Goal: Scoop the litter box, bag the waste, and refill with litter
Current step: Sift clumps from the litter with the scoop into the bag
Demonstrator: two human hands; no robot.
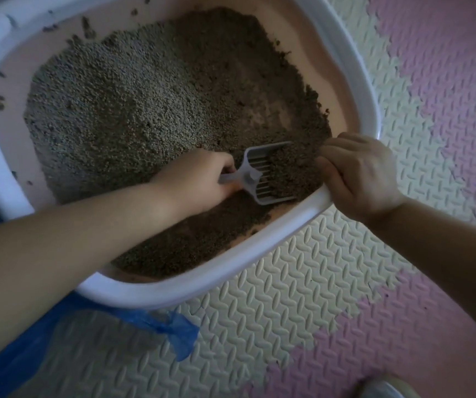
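Foam floor mat [302,271], pink-cream — left hand [202,179] grips scoop [262,173], right hand [360,173] grips litter box [216,277].

foam floor mat [302,282], cream and pink

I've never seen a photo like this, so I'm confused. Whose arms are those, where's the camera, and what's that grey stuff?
The camera sits on a person's head, looking down, so you see their own arms. The grey grains are cat litter inside a white litter box on a foam floor mat. The left hand holds a slotted scoop with litter in it. The right hand grips the box's rim. A blue plastic bag lies beside the box.
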